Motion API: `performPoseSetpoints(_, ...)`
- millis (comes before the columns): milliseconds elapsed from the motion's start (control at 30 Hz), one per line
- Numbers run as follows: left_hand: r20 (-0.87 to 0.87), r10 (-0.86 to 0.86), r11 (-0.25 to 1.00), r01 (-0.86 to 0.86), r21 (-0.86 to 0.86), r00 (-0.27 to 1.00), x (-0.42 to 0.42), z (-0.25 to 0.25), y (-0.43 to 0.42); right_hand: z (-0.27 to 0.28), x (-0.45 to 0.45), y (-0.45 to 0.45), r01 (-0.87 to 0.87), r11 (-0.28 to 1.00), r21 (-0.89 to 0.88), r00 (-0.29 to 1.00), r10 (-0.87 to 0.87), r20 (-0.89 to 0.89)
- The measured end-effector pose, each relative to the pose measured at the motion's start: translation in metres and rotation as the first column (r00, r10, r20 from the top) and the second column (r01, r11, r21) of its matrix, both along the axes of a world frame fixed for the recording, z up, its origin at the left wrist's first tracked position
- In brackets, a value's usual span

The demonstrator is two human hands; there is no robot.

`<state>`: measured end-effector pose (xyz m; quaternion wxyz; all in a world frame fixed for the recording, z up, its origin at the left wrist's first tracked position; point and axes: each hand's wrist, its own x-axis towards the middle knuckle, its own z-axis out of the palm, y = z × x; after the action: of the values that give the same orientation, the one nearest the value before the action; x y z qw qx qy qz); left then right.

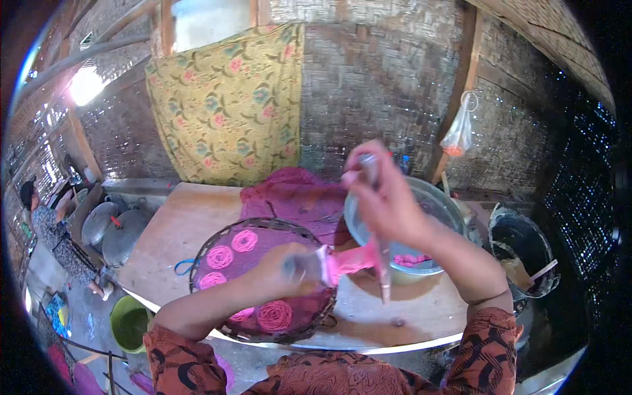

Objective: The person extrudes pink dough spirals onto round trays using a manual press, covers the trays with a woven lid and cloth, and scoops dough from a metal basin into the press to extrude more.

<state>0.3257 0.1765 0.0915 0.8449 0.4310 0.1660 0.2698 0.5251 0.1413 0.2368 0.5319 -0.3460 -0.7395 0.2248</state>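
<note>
My left hand (280, 271), blurred, is closed around a short grey metal tube (308, 267) held sideways over the tray's right side. Soft pink dough (354, 261) bulges from the tube's right end. Raised above the basin's left side, my right hand (388, 201) grips a long narrow tool (384, 283); its lower end points down beside the dough, and motion blur hides its exact kind. Below my left hand is a round woven tray (197, 263) lined with purple net cloth, bearing several pink noodle coils (274, 316).
A wide basin (454, 214) with pink dough pieces (411, 259) stands behind my right hand on the wooden table (161, 247). Purple cloth (296, 197) lies at the back. A dark bucket (523, 240) is at right, a green tub (128, 322) at left. Another person (56, 230) stands far left.
</note>
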Motion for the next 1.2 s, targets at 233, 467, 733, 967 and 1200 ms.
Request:
performPoseSetpoints(233,-0.171,0.621,0.567,-0.288,0.771,0.765,0.048,0.018,0.040,0.019,0.187,0.012,0.331,0.937,0.110,0.511,-0.080,-0.856)
performPoseSetpoints(467,0.788,0.477,0.371,-0.902,0.220,0.389,0.180,0.089,0.041,-0.096,0.224,0.064,-0.366,0.824,-0.432,0.663,-0.094,-0.742)
performPoseSetpoints(733,0.364,0.835,-0.130,-0.496,0.858,0.412,0.288,0.016,0.118,-0.182,0.277,0.046,0.462,0.858,-0.224,-0.221,0.357,0.908)
performPoseSetpoints(967,0.302,0.872,-0.272,-0.130,0.953,0.385,0.327,-0.045,0.159,-0.165,0.305,0.065,0.460,0.836,-0.299,-0.038,0.355,0.934)
performPoseSetpoints(1200,0.103,0.793,0.109,-0.306,0.946,0.601,0.315,-0.063,0.160,-0.146,0.336,0.103,0.428,0.852,-0.302,0.065,0.305,0.950)
